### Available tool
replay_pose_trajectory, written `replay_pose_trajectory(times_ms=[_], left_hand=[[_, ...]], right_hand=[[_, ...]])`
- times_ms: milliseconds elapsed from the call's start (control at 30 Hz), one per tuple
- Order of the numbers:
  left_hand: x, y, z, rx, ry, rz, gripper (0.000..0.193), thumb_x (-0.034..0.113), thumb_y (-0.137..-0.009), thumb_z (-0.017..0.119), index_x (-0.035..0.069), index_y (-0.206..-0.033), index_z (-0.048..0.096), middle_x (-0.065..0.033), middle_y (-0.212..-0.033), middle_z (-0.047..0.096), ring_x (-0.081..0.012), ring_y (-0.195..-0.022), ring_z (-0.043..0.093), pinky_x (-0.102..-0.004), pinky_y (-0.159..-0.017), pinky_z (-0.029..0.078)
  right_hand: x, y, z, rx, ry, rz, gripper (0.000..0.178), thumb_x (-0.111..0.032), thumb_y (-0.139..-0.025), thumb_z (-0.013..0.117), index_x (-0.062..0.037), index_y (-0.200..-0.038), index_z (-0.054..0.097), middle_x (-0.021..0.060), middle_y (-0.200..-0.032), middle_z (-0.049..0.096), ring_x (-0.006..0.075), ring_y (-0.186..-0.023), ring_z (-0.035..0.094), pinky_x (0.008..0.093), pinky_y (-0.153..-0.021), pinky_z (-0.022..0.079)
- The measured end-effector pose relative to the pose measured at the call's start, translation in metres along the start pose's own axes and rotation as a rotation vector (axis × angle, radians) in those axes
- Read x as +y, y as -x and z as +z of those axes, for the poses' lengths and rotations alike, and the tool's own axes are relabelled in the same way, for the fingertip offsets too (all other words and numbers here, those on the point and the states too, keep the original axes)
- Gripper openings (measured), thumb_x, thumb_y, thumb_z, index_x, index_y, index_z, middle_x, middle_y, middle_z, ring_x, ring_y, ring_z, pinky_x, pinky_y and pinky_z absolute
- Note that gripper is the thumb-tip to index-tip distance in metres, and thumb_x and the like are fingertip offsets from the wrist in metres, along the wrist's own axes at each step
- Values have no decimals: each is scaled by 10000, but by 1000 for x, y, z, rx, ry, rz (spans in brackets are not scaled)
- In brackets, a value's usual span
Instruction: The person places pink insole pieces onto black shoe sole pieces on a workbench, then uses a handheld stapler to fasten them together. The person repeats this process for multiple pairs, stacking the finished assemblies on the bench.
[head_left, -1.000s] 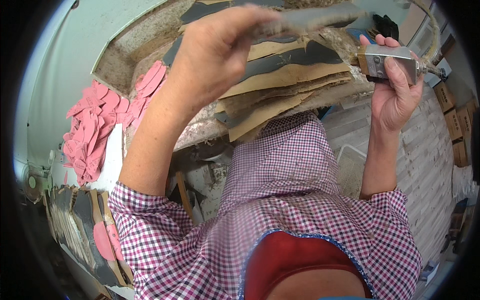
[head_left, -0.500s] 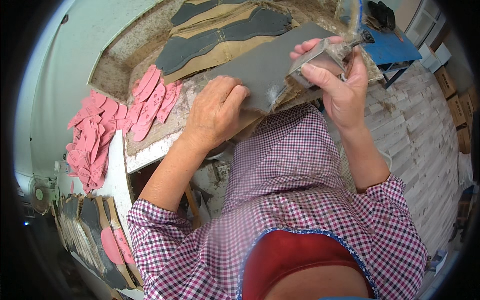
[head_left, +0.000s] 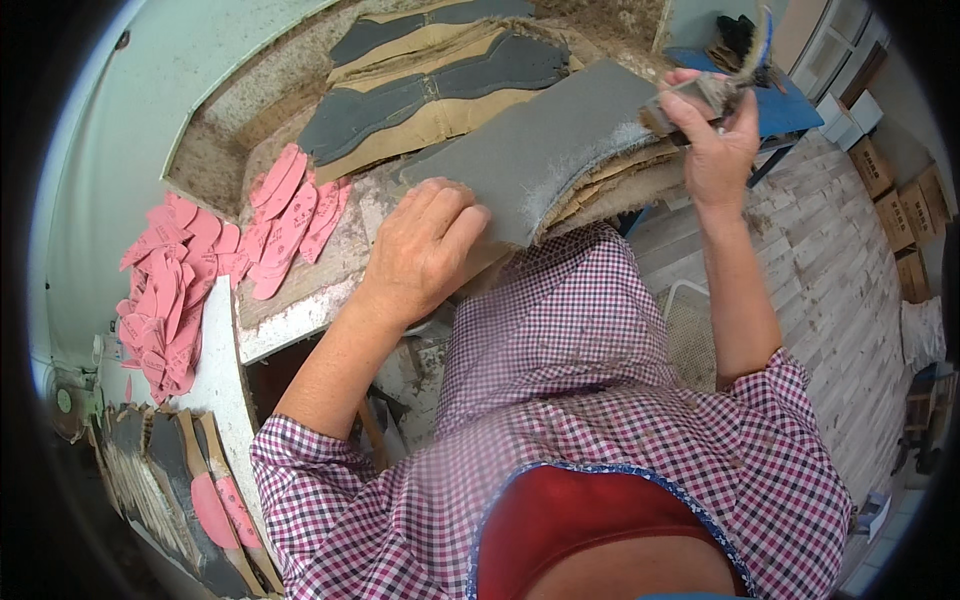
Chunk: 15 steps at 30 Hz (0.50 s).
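A stack of sheets with a smooth grey top (head_left: 530,145) lies at the table's front edge, partly over my lap. Its right edge curves, showing brown layers and pale, frayed fibres. My left hand (head_left: 425,245) is closed on the stack's near left side, fingers curled; the fingertips are partly hidden. In my right hand (head_left: 710,130) is a small boxy metal hand tool (head_left: 692,100) with a hose at its far end. The tool's lower side is at the far right end of the curved edge. Whether it touches the edge is hard to tell.
Dark grey shaped pieces on tan sheets (head_left: 435,95) lie behind the stack. Pink shaped pieces (head_left: 170,300) are heaped at left. More layered pieces (head_left: 170,480) stand lower left. A blue table (head_left: 785,105) and cardboard boxes (head_left: 910,210) are at right.
My right hand has moved the tool rightward, from the near part of the curved edge to its far end. More frayed edge shows. My left hand stays on the stack.
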<state>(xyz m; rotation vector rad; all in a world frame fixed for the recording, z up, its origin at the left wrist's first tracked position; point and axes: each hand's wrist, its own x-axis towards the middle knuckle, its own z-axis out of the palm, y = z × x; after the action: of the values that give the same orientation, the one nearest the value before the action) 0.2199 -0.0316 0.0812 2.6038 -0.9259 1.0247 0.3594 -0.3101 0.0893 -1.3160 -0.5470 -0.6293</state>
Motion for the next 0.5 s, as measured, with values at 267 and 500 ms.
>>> replay_pose_trajectory(times_ms=[267, 500], left_hand=[[3, 4, -7, -27, -111, 67, 290, 53, -620, 721, 40, -896, 632, -90, -897, 586, -266, -868, 616, -361, -701, 496], [5, 12, -1, -59, -111, 75, 293, 90, -635, 722, 60, -914, 637, -79, -941, 573, -257, -892, 600, -372, -729, 481]], right_hand=[[-45, 28, 90, -283, -301, 78, 381, 53, -830, 676, -20, -1144, 471, 171, -1105, 651, 298, -1035, 670, 422, -954, 547], [3, -31, 48, -131, 50, 50, 376, -13, -809, 738, -2, -1104, 505, 120, -1072, 682, 201, -996, 673, 338, -904, 538]])
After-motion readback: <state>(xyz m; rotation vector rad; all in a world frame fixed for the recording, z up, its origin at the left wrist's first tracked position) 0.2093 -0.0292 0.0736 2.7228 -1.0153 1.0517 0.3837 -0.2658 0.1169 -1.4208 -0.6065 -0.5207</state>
